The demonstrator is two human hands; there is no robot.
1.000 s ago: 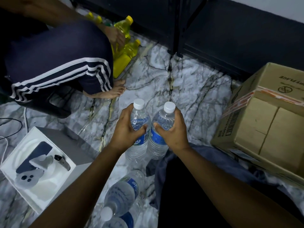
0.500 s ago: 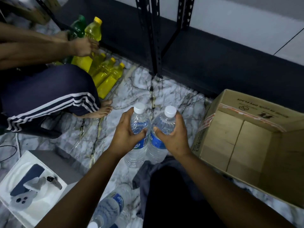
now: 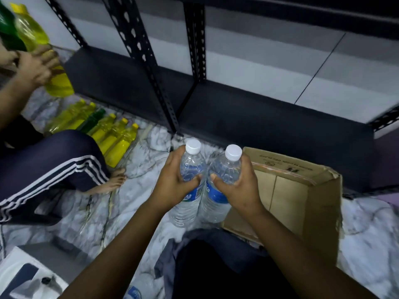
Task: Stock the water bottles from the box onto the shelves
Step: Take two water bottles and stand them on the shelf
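Two bare hands reach forward from the bottom of the view, each wrapped around the upper part of a clear water bottle. The left hand (image 3: 172, 184) curls its fingers and thumb around the left bottle (image 3: 190, 182), which has a white cap and a blue label. The right hand (image 3: 239, 184) grips the right bottle (image 3: 220, 184) the same way, thumb across the front. The two bottles stand upright side by side, touching or nearly touching, above a white marble-patterned floor (image 3: 138, 197).

Just to the right of the hands sits an open cardboard box (image 3: 302, 197), tipped so its inside faces the viewer. Beyond the bottles, a low black shelf (image 3: 248, 117) runs across the view, with black perforated metal posts (image 3: 138, 52) rising from it against a pale tiled wall.

At the left, a second person in dark trousers with white stripes (image 3: 49, 165) sits on the floor, holding a large yellow bottle (image 3: 43, 55). A row of yellow and green bottles (image 3: 103, 134) lies on the floor beside that person's leg. Another water bottle (image 3: 138, 290) lies at the bottom edge, and a white box (image 3: 26, 277) sits in the lower left corner.
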